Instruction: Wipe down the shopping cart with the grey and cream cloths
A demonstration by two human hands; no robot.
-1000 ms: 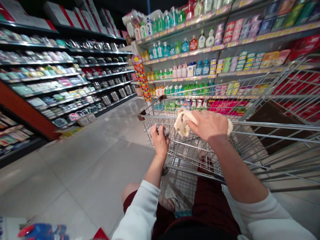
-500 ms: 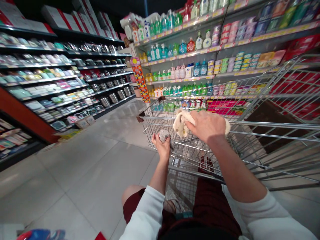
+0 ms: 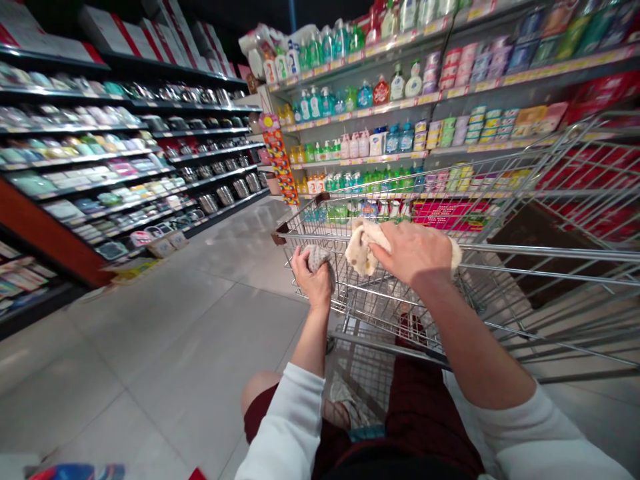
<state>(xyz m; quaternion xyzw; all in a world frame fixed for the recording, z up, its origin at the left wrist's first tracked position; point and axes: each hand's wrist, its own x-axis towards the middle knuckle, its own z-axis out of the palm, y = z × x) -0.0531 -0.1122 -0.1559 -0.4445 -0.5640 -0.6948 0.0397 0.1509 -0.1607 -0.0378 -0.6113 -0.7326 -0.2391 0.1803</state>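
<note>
My left hand (image 3: pixel 314 279) is closed around a grey scrubbing pad (image 3: pixel 319 257), bunched up, against the side of a metal shopping cart (image 3: pixel 383 305). My right hand (image 3: pixel 417 250) grips a cream-coloured cloth (image 3: pixel 364 250) with brownish marks, pressed over the cart's upper side rail. Part of the cloth is hidden under my right palm and shows again past its far side. The cart's wire basket lies just beyond both hands.
Shelves of soap bottles (image 3: pixel 325 107) rise behind the cart. Cookware shelves (image 3: pixel 210 147) line the left side. Grey tiled floor (image 3: pixel 200 333) stretches to my left. A blue-and-red object (image 3: pixel 75 472) is cut off at the lower left.
My left hand has moved up and a little left along the cart with the grey scrubbing pad. My right hand and the cloth have hardly moved.
</note>
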